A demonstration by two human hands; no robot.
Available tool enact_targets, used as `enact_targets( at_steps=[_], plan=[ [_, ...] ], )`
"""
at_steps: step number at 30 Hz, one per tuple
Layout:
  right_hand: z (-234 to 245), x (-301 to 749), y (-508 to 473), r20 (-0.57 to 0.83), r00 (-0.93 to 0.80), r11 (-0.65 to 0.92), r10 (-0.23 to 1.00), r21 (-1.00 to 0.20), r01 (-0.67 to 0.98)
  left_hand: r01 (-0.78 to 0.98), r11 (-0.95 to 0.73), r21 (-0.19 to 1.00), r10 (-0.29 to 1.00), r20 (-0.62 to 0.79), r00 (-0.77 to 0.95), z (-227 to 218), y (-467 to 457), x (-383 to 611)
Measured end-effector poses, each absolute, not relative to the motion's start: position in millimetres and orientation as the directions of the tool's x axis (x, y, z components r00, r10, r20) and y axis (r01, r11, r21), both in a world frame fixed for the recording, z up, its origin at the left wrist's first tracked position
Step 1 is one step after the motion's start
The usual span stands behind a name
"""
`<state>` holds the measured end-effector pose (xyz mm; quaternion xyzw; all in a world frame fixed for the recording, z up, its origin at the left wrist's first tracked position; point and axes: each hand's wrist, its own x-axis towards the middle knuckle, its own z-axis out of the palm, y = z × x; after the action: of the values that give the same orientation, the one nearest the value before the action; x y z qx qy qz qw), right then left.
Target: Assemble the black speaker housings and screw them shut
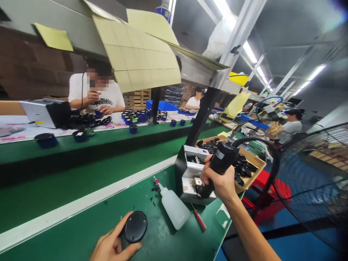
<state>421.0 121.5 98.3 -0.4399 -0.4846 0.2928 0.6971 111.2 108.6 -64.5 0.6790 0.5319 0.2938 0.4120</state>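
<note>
My left hand [110,244] grips a round black plastic part [136,226] by its sides, its flat face turned up, low over the green bench. Wrapped in my right hand [224,183] is a black corded electric screwdriver [225,156], tilted with its tip downward. That tip is at the front of a white and black screw feeder [187,179], partly hidden by the tool and hand; whether they touch I cannot tell. Between my hands lies a white squeeze bottle [175,210] with a pink-marked nozzle. A small red-handled screwdriver [199,220] rests beside it.
A cardboard box [257,163] of black parts stands behind the feeder. On the right are a red stool [265,214] and a large fan [318,181]. Blue-sided round parts [46,140] line the green conveyor [89,170]. Across it, a person [95,90] works with both hands.
</note>
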Motion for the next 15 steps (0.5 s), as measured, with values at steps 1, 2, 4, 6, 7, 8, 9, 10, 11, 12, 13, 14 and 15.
enact_targets(
  at_steps=[1, 2, 4, 6, 7, 8, 9, 10, 11, 12, 13, 14, 15],
  plan=[
    [98.1, 415.9, 117.2, 0.413, 0.354, 0.438, 0.839, -0.899, 0.008, 0.486, -0.111, 0.867, 0.957, -0.039, 0.288, -62.7, 109.4, 110.6],
    [99.3, 410.5, 112.5, 0.412, 0.348, 0.441, 0.842, -0.898, -0.003, 0.494, -0.123, 0.861, 0.948, -0.044, 0.314, -61.5, 110.4, 109.5],
    [106.2, 401.4, 104.1, 0.426, 0.343, 0.459, 0.837, -0.889, -0.016, 0.505, -0.134, 0.853, 0.934, -0.063, 0.352, -60.8, 112.6, 106.5],
    [116.5, 397.8, 100.3, 0.463, 0.361, 0.497, 0.81, -0.868, -0.003, 0.51, -0.131, 0.85, 0.927, -0.077, 0.367, -61.5, 113.9, 103.8],
    [121.5, 398.4, 100.8, 0.482, 0.38, 0.518, 0.789, -0.855, 0.01, 0.509, -0.127, 0.851, 0.928, -0.08, 0.365, -62.0, 114.0, 103.0],
    [125.4, 400.3, 102.7, 0.499, 0.4, 0.536, 0.769, -0.844, 0.022, 0.504, -0.123, 0.855, 0.929, -0.079, 0.36, -62.5, 113.7, 102.8],
    [128.0, 403.2, 105.6, 0.508, 0.419, 0.547, 0.752, -0.837, 0.032, 0.496, -0.118, 0.86, 0.932, -0.076, 0.353, -63.0, 113.2, 103.0],
    [129.1, 406.5, 109.1, 0.511, 0.433, 0.552, 0.742, -0.833, 0.038, 0.487, -0.113, 0.866, 0.936, -0.071, 0.345, -63.5, 112.6, 103.5],
    [128.8, 409.9, 112.8, 0.51, 0.444, 0.551, 0.736, -0.833, 0.043, 0.478, -0.11, 0.872, 0.94, -0.065, 0.334, -64.1, 111.9, 104.3],
    [127.4, 412.8, 116.2, 0.508, 0.452, 0.55, 0.733, -0.834, 0.045, 0.47, -0.108, 0.876, 0.944, -0.057, 0.324, -64.8, 111.2, 105.1],
    [125.1, 415.2, 119.3, 0.504, 0.457, 0.548, 0.733, -0.836, 0.044, 0.464, -0.107, 0.879, 0.948, -0.051, 0.314, -65.7, 110.4, 105.9],
    [122.5, 416.9, 121.8, 0.502, 0.46, 0.547, 0.732, -0.836, 0.043, 0.462, -0.103, 0.881, 0.951, -0.049, 0.306, -66.6, 109.6, 106.4],
    [119.7, 418.0, 123.8, 0.501, 0.463, 0.547, 0.732, -0.836, 0.04, 0.461, -0.094, 0.883, 0.954, -0.053, 0.295, -67.7, 108.8, 106.8]
  ],
)
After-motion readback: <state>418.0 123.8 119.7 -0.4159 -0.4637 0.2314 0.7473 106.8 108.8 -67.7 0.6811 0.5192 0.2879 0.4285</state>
